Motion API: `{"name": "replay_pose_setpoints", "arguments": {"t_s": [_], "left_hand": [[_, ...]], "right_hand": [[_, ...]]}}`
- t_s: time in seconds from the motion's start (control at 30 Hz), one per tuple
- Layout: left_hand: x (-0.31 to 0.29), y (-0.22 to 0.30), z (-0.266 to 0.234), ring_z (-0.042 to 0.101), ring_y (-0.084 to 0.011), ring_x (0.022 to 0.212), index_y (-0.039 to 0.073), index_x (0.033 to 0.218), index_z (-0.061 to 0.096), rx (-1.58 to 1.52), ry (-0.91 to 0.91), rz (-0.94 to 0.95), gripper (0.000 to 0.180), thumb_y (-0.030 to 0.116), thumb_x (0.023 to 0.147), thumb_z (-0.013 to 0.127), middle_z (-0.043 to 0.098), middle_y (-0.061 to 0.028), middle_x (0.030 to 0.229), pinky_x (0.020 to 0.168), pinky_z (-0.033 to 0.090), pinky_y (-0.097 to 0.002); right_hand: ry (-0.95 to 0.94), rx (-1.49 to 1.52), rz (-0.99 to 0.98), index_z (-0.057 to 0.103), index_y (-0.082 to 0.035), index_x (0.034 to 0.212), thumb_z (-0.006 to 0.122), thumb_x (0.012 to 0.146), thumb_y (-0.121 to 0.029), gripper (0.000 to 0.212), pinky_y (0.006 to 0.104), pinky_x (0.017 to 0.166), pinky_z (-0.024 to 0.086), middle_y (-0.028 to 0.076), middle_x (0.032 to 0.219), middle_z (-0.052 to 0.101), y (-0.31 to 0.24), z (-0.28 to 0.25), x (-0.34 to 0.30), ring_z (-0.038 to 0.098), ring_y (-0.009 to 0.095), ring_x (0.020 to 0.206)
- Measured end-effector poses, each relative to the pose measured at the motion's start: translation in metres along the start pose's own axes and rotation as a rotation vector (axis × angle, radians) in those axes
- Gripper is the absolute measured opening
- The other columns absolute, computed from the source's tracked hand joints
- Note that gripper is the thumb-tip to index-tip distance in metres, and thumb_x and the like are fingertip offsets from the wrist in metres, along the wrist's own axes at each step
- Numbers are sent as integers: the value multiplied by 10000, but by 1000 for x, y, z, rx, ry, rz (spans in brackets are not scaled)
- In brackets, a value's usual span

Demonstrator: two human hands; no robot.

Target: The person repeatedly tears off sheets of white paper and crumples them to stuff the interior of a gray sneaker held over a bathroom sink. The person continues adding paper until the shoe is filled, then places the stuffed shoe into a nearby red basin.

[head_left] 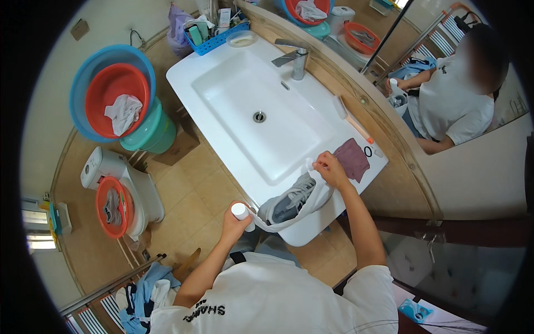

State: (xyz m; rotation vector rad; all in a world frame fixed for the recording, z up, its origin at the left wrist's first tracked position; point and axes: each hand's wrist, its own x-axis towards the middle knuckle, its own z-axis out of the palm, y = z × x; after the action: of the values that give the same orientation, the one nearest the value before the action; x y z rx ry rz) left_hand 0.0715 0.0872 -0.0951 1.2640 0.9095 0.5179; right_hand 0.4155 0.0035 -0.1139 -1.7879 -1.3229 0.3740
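Left hand (235, 218) grips small white plastic bottle (241, 212); right hand (330, 168) pinches thin white plastic bag (311, 196) holding grey laced sneaker (289, 201) on white ceramic washbasin (233, 94) front rim. Risk: sneaker sits near edge; a tug could tip it floorward.

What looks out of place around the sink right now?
A grey sneaker sits on the near rim of the white sink, partly inside a white bag the right hand holds open. The left hand grips a small white bottle. Nothing looks spilled or broken.
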Motion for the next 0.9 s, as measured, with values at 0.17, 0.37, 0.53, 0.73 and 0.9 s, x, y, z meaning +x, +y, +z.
{"name": "replay_pose_setpoints", "arguments": {"t_s": [0.17, 0.37, 0.53, 0.73, 0.9], "left_hand": [[4, -4, 2, 575, -115, 784, 58, 891, 552, 32, 17, 9, 236, -5, 686, 649, 589, -20, 812, 728, 462, -276], [3, -8, 5, 564, -103, 777, 60, 892, 557, 43, 27, -19, 240, 8, 688, 670, 582, -7, 814, 708, 462, -273], [1, -17, 7, 572, -106, 798, 49, 908, 555, 68, -22, 2, 240, 17, 700, 669, 597, -12, 842, 733, 469, -280], [11, -14, 5, 595, -128, 866, 38, 924, 534, 29, -89, 78, 235, 17, 721, 650, 644, -55, 926, 786, 477, -294], [19, -10, 2, 600, -161, 929, 38, 951, 522, 76, -150, 67, 251, 14, 728, 633, 650, -83, 983, 835, 473, -328]], "right_hand": [[-243, 5, 354, 629, -9, 826, 588, 869, -314, 311, 325, 612, 432, 89, 725, 611, -17, -10, 0, 543, 228, 645], [-299, 37, 347, 662, -17, 855, 557, 875, -391, 389, 342, 663, 455, 122, 767, 629, -23, -14, -9, 592, 252, 724], [-370, -91, 344, 665, -28, 899, 547, 862, -459, 449, 349, 749, 458, 123, 817, 633, -25, -15, -3, 589, 273, 804], [-387, -143, 428, 670, -39, 911, 528, 857, -508, 492, 365, 801, 447, 141, 917, 621, -32, -15, 2, 585, 296, 880], [-396, -180, 396, 669, -40, 921, 519, 859, -518, 505, 375, 822, 443, 156, 946, 614, -27, -13, 3, 585, 312, 906]]}}
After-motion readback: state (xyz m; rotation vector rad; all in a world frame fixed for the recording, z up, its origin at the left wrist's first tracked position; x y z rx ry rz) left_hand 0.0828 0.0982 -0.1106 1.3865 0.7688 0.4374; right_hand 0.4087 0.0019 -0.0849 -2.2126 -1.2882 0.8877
